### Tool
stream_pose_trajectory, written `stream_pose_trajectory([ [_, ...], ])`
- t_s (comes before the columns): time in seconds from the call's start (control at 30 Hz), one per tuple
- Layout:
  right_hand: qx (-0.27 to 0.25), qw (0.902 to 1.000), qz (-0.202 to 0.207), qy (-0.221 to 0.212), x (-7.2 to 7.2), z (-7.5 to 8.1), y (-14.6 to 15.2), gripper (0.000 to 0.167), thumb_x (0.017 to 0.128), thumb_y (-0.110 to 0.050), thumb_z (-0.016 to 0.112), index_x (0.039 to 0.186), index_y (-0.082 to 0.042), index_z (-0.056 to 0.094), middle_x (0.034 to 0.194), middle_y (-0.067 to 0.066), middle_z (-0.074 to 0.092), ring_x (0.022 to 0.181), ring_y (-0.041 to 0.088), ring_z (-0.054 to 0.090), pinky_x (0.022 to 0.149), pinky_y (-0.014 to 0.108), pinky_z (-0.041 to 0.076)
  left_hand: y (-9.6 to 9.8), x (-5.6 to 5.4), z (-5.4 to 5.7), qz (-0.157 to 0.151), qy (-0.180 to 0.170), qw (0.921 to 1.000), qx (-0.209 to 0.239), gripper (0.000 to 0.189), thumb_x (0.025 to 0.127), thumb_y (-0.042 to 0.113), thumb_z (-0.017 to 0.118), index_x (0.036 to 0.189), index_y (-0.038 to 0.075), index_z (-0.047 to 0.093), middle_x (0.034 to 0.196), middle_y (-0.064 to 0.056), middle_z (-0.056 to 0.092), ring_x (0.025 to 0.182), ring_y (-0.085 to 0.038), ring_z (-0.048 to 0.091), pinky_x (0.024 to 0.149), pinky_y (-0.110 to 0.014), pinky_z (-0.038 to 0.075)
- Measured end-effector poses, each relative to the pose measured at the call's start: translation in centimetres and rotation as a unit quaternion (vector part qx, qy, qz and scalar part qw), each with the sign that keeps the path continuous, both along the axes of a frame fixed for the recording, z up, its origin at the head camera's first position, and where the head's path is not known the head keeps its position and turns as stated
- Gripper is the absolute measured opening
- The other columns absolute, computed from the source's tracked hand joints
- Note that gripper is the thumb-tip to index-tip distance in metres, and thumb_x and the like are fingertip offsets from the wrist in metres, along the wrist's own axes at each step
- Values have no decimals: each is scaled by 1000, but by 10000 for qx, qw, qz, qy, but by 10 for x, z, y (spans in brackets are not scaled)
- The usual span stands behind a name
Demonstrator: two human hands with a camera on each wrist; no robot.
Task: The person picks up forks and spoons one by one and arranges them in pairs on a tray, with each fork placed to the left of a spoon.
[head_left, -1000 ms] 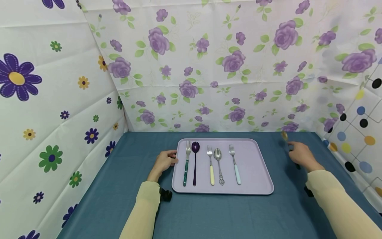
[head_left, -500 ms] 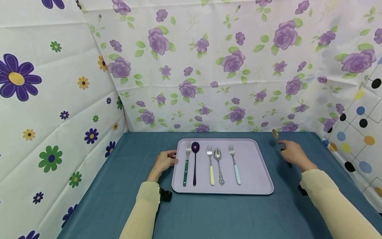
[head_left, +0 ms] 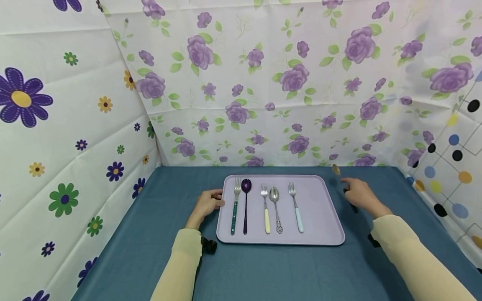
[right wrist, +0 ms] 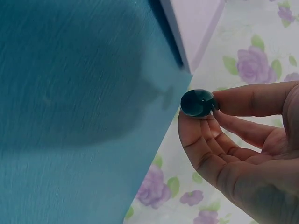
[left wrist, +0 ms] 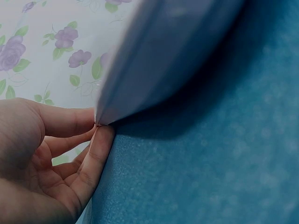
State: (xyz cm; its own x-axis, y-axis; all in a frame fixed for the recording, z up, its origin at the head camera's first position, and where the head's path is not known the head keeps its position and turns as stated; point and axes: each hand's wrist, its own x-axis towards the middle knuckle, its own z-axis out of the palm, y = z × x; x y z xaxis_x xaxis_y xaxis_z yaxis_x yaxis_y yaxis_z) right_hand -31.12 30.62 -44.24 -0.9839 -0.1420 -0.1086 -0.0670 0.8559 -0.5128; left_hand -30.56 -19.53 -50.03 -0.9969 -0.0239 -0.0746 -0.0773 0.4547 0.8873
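A pale lilac tray lies on the blue cloth, with the left hand at its left edge. In the left wrist view, thumb and finger pinch the tray's rim. Right of the tray, the right hand holds a spoon with a gold bowl and dark handle, bowl pointing away. Up close in the right wrist view, the dark green handle end sits between thumb and finger, above its shadow on the cloth. The rest of that spoon is hidden there.
On the tray lie a green-handled fork, a purple spoon, a yellow-handled fork, a silver spoon and a light-blue-handled fork. Patterned cloth walls enclose the table at the back and sides.
The right hand has moved left with the gold-bowled spoon, closer to the tray's right edge. The left hand and the tray stay where they were.
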Motion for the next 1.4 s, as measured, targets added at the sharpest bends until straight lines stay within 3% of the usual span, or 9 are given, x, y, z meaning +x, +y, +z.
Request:
stream_pose_trajectory([
  [0.13,-77,9999,80,34,2,-1,-11,64,86,10,40,149,17,41,67,5,46,55,16,29,54,34,29,0,0,1,9,4,10000,19,50,93,1,72,142,-1,63,105,-11,67,97,-24,67,92,-43,60],
  [0.47,-113,9997,214,58,7,-2,-31,63,86,10,41,149,17,42,64,2,37,54,15,26,53,33,28,0,1,1,-1,16,10000,66,51,92,0,72,142,-1,62,105,-12,67,98,-24,67,92,-43,60],
  [0.7,-34,9988,480,105,11,-6,-44,61,84,11,50,144,18,47,88,16,63,65,22,47,60,36,40,1,0,1,17,12,10000,20,51,92,0,72,142,-1,62,106,-12,67,98,-24,67,92,-43,60],
  [0.8,18,9983,553,161,13,-9,-49,60,83,10,52,142,17,50,92,20,64,69,24,51,61,36,42,1,0,1,9,13,10000,28,51,92,0,71,142,-1,62,106,-12,67,98,-25,67,92,-43,60],
  [1.03,-15,9978,655,69,18,-14,-65,62,81,8,58,142,15,52,93,19,65,73,25,58,60,36,50,1,0,1,23,31,10000,9,51,92,0,72,142,-1,62,107,-12,67,98,-25,67,91,-43,60],
  [1.4,-19,9964,832,172,23,-19,-82,62,79,9,59,141,15,54,89,15,66,71,23,57,62,37,49,1,1,0,20,19,10000,-18,52,92,0,71,143,-1,61,108,-12,67,99,-25,66,93,-44,59],
])
